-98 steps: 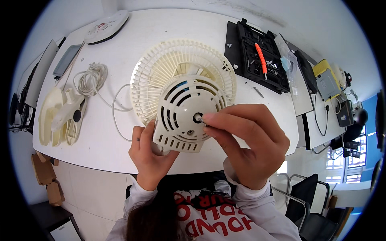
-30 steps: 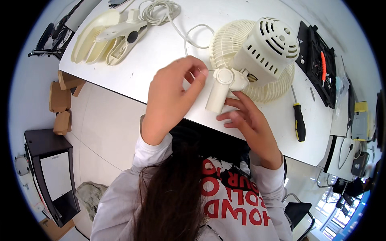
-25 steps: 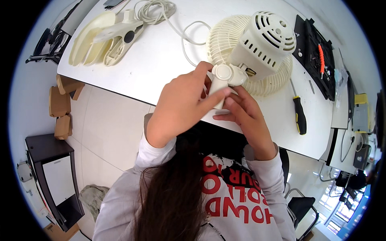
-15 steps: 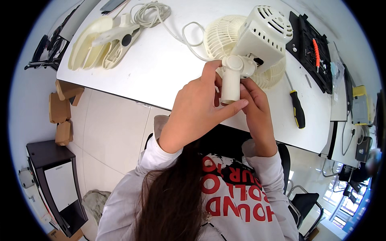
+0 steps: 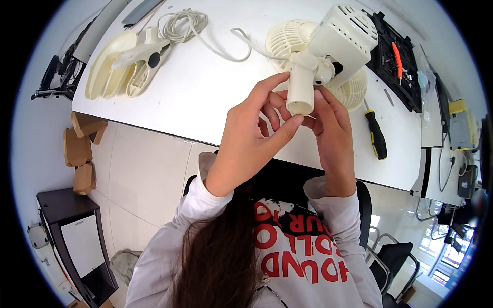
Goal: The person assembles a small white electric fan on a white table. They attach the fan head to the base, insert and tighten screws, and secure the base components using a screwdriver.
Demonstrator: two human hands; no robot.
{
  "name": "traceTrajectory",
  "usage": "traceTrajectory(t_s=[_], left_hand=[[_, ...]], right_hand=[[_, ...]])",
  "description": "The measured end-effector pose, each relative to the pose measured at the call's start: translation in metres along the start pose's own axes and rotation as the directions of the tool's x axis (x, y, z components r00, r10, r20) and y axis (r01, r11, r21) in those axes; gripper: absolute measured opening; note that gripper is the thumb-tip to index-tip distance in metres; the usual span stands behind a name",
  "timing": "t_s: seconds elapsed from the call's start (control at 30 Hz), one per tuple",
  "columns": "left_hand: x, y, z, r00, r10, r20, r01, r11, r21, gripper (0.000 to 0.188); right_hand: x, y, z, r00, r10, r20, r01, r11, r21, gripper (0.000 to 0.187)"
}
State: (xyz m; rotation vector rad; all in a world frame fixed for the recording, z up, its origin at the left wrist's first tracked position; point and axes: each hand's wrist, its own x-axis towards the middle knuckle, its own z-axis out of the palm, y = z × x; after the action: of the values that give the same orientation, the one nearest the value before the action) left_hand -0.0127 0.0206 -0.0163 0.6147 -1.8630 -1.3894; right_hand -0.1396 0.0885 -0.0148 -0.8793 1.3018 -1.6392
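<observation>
A cream-white electric fan head lies on the table, with its motor housing (image 5: 343, 43) raised and its round grille (image 5: 290, 37) underneath. From the housing's near side juts a cylindrical neck (image 5: 300, 87), its lower end face turned towards me. My left hand (image 5: 252, 128) grips this neck from the left, index finger along its upper side and thumb at its lower rim. On the other side, my right hand (image 5: 333, 126) has its fingers closed against the neck's right edge. Some fingertips are hidden behind the neck. A pale cable (image 5: 231, 56) runs left from the fan.
Cream plastic fan base parts (image 5: 120, 66) lie at the left beside the coiled cable (image 5: 184, 25). Rightward are a yellow-black screwdriver (image 5: 376, 134) and a black tool case (image 5: 393, 61) holding an orange-red tool (image 5: 397, 60). The table's front edge (image 5: 154, 134) runs before me.
The neck's lower end has tipped up and away from me, so its end face shows more. Both hands have moved with it, and the cable's loop near the fan has changed shape.
</observation>
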Motion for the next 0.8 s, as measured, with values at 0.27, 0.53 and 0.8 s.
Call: traceTrajectory(t_s=[0.27,0.53,0.8], left_hand=[[0.001,-0.008,-0.005,0.977,0.158,-0.14,-0.162,0.987,-0.014,0.019],[0.0,-0.008,-0.006,0.974,0.084,-0.212,-0.112,0.986,-0.127,0.008],[0.004,-0.014,0.001,0.982,0.098,-0.162,-0.112,0.991,-0.076,0.006]], right_hand=[[-0.001,-0.006,0.013,0.994,0.106,-0.02,-0.094,0.945,0.315,0.036],[-0.014,-0.029,0.005,0.998,0.057,-0.023,-0.043,0.914,0.404,0.03],[-0.019,-0.037,-0.028,0.968,-0.12,0.219,-0.042,0.786,0.616,0.062]])
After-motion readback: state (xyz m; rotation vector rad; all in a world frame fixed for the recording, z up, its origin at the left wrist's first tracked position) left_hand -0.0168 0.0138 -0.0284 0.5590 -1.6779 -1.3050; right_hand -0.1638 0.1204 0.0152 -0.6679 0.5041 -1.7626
